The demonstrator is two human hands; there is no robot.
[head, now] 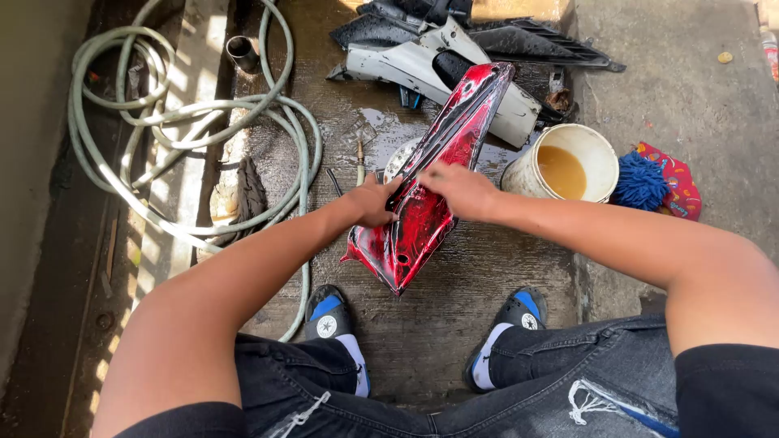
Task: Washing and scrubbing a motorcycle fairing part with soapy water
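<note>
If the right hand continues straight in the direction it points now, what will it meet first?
The right hand points left across the red panel, so it would probably first meet the left hand gripping the opposite edge.

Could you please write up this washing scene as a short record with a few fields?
Setting: wet concrete floor, sunlit, seen from above
Left hand: grips the left edge of a red and black glossy panel
Right hand: rests on the panel's upper face
Panel: held tilted, lower tip near the floor
Beside it: white bucket of brownish liquid, blue fluffy mitt
Behind: white and black panels
Left: coiled grey-green hose
</note>
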